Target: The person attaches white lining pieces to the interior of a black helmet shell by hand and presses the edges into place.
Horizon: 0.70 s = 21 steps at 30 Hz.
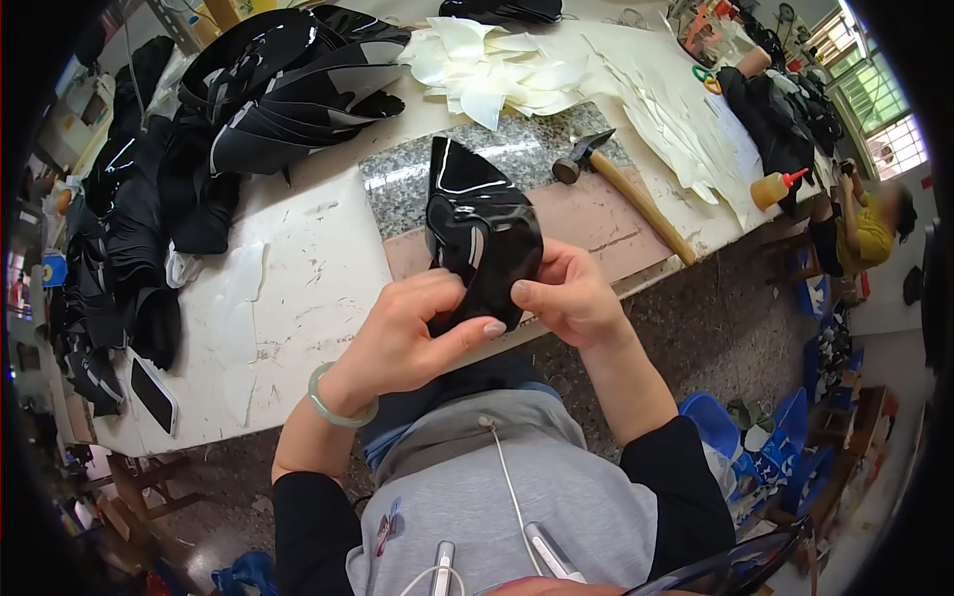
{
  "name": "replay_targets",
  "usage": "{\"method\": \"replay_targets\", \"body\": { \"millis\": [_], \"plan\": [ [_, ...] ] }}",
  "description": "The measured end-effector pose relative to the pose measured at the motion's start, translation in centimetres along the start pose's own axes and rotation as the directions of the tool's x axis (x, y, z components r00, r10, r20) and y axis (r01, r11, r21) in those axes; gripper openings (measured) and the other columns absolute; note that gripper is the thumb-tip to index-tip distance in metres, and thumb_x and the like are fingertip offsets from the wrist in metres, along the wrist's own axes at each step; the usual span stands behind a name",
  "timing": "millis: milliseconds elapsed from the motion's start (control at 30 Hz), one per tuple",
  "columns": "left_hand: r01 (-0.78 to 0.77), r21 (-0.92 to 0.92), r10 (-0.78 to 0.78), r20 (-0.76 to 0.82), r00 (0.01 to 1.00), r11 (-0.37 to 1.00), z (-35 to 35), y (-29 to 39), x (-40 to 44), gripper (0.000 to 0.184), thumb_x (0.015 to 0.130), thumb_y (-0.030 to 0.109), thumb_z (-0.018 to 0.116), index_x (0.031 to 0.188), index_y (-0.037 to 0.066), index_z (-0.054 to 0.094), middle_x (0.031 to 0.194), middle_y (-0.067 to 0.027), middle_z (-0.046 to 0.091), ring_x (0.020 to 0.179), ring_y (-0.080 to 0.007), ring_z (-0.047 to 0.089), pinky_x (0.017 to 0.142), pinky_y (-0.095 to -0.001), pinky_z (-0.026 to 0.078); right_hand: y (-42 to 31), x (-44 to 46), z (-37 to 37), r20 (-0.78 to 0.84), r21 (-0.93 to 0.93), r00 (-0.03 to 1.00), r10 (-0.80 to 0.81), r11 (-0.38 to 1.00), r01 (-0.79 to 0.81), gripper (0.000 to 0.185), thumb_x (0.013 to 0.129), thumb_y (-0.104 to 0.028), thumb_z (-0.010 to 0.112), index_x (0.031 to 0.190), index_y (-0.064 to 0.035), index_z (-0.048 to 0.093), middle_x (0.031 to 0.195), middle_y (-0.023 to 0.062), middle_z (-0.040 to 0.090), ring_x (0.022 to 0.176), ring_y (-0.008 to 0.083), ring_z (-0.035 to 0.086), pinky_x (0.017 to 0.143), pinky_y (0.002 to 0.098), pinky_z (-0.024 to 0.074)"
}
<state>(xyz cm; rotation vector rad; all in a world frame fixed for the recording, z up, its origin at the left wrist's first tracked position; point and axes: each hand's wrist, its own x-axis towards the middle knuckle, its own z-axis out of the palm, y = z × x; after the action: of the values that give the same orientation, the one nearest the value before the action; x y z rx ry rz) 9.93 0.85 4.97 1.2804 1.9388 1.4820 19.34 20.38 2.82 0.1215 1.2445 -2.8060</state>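
A glossy black patent shoe upper is held up over the near edge of the table, its pointed end away from me. My left hand grips its lower left side, fingers curled into the piece and thumb along the bottom. On the right side, my right hand pinches the edge between thumb and fingers. Behind the upper lie a speckled stone slab and a pinkish board. A hammer with a wooden handle rests across them, to the right of the upper.
Black upper pieces are heaped at the back left. White cut pieces and long white strips lie at the back. A phone is at the left, a red-tipped glue bottle at the right edge. A person in yellow sits beyond.
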Motion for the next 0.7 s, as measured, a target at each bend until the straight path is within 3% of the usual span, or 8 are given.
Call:
{"method": "replay_targets", "body": {
  "millis": [233,267,367,400,500,567,600,700],
  "plan": [
    [-0.157,-0.022,0.154,-0.123,0.980,0.987,1.1,1.7,-0.7,0.019,0.078,0.005,0.073,0.089,-0.001,0.059,0.074,-0.0116,0.053,0.065,-0.0274,0.052,0.058,-0.0365,0.040,2.6,-1.5,0.1,0.018,-0.343,0.946,-0.325,0.886,0.311,0.042,0.075,0.005,0.076,0.114,0.0016,0.060,0.111,0.0093,0.066,0.101,0.0162,0.062,0.084,0.0291,0.0518],
    [-0.166,0.030,0.168,-0.099,0.981,0.986,0.8,1.6,-0.8,0.018,0.078,0.004,0.072,0.089,-0.001,0.059,0.074,-0.0117,0.053,0.065,-0.0275,0.052,0.058,-0.0366,0.041,2.3,-1.7,-0.1,0.054,-0.416,0.970,-0.235,0.878,0.236,0.046,0.073,0.000,0.080,0.115,0.0002,0.062,0.115,0.0086,0.064,0.105,0.0157,0.060,0.088,0.0293,0.0498],
    [-0.192,0.061,0.192,0.001,0.981,0.980,0.8,1.7,-1.0,0.015,0.079,0.002,0.070,0.087,0.000,0.058,0.074,-0.0119,0.053,0.065,-0.0281,0.052,0.057,-0.0373,0.041,1.4,-1.9,-1.4,0.294,-0.508,0.913,-0.282,0.763,0.399,0.058,0.069,-0.006,0.085,0.120,0.0009,0.059,0.117,0.0095,0.062,0.107,0.0147,0.059,0.092,0.0299,0.0478],
    [-0.203,0.070,0.197,0.078,0.977,0.977,0.5,1.5,-1.2,0.015,0.079,0.002,0.070,0.086,0.000,0.057,0.074,-0.0119,0.053,0.065,-0.0285,0.052,0.057,-0.0375,0.041,1.0,-1.9,-1.4,0.258,-0.299,0.950,-0.176,0.920,0.252,0.057,0.077,-0.014,0.081,0.124,0.0024,0.055,0.119,0.0106,0.061,0.108,0.0157,0.059,0.094,0.0316,0.0470],
    [-0.091,0.070,0.073,0.231,0.970,0.993,0.1,1.2,-2.2,0.012,0.082,0.004,0.068,0.091,0.001,0.062,0.077,-0.0129,0.057,0.068,-0.0294,0.055,0.060,-0.0370,0.044,1.3,-3.4,-1.1,-0.164,0.005,0.983,-0.076,0.997,0.078,0.058,0.083,-0.022,0.074,0.126,0.0070,0.050,0.118,0.0194,0.061,0.106,0.0284,0.063,0.091,0.0430,0.0524],
    [0.055,0.064,-0.072,0.290,0.954,0.996,0.4,1.3,-3.1,0.014,0.083,0.011,0.068,0.086,0.001,0.058,0.080,-0.0144,0.057,0.072,-0.0302,0.058,0.061,-0.0387,0.046,1.6,-3.7,-0.3,-0.227,-0.074,0.972,-0.061,0.996,0.045,0.040,0.094,-0.020,0.060,0.122,0.0072,0.052,0.110,0.0220,0.065,0.101,0.0317,0.065,0.089,0.0441,0.0539],
    [0.057,0.048,-0.063,0.124,0.990,0.997,1.8,1.3,-3.7,0.019,0.084,0.017,0.070,0.083,0.002,0.058,0.072,-0.0144,0.057,0.064,-0.0296,0.060,0.056,-0.0383,0.046,2.2,-3.8,0.2,-0.274,-0.054,0.960,-0.060,0.997,0.047,0.038,0.094,-0.019,0.059,0.121,0.0075,0.052,0.109,0.0225,0.065,0.100,0.0318,0.066,0.089,0.0443,0.0543],
    [0.070,0.186,-0.078,0.034,0.996,0.980,3.3,0.5,-4.6,0.026,0.083,0.022,0.073,0.077,0.003,0.056,0.059,-0.0122,0.054,0.051,-0.0288,0.057,0.047,-0.0365,0.043,2.8,-4.1,1.1,-0.276,0.047,0.959,-0.069,0.995,0.085,0.040,0.099,-0.024,0.049,0.122,0.0081,0.051,0.111,0.0228,0.064,0.103,0.0323,0.064,0.090,0.0458,0.0537]
  ]
}}
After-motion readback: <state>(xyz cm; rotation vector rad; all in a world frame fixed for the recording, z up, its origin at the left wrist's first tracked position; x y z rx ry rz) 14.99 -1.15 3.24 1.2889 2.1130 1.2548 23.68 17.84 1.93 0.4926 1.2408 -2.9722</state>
